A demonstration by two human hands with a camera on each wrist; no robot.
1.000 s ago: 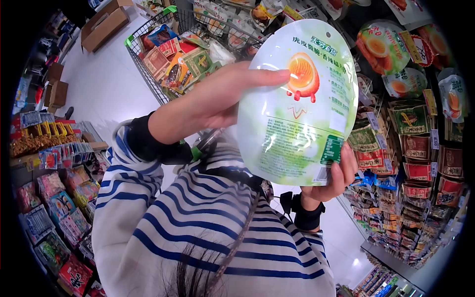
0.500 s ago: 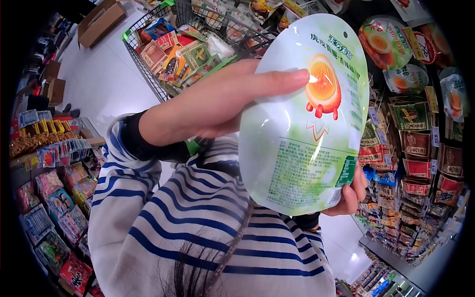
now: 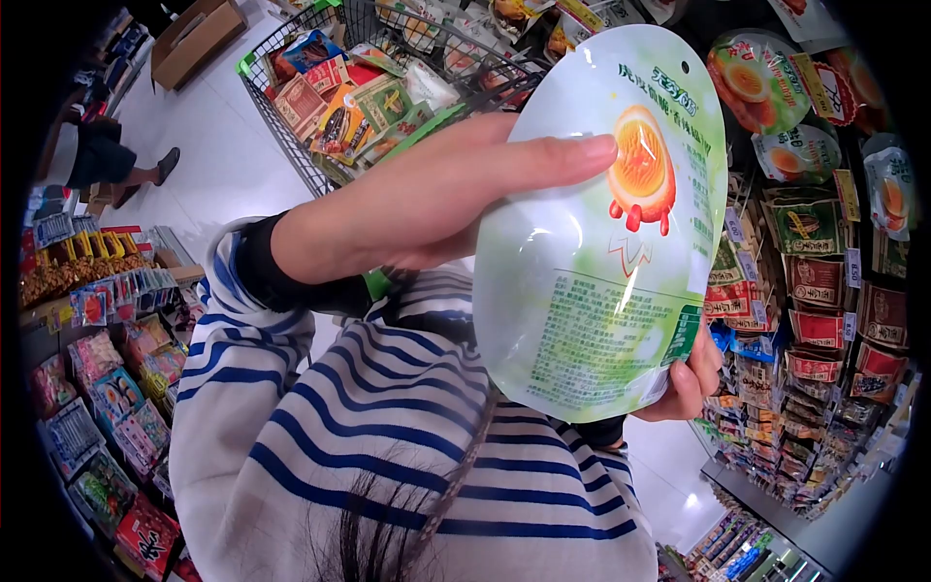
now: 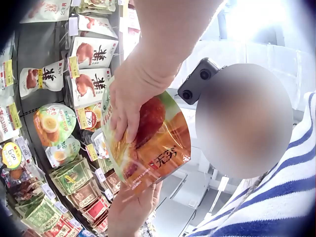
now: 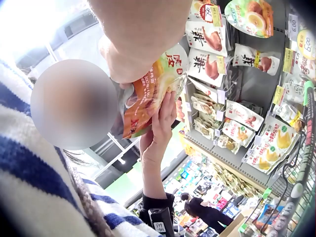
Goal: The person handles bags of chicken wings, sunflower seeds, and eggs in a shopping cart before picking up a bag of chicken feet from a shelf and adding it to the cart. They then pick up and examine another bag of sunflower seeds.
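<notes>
A large rounded food pouch (image 3: 592,233) is held up in front of the striped top. Its white and green back, with a cartoon egg and printed text, faces the head camera. My left hand (image 3: 436,194) grips its left side, thumb across the back near the egg. In the left wrist view, that hand's fingers (image 4: 132,127) spread over the orange front of the pouch (image 4: 170,143). My right hand (image 3: 690,380) holds the lower right edge, fingers curled at the corner. Its palm is hidden behind the pouch in the head view.
A wire shopping cart (image 3: 260,89) with several snack bags (image 3: 364,116) stands ahead on the left. Shelves of hanging packets (image 3: 813,228) line the right, and a snack display (image 3: 107,388) the left. A cardboard box (image 3: 197,44) and a walking person (image 3: 121,155) are farther off.
The pouch has shifted right and tilted, its lower end dropping. My left thumb reaches farther right, and my right hand has moved down and right. A walking person has come into view at left.
</notes>
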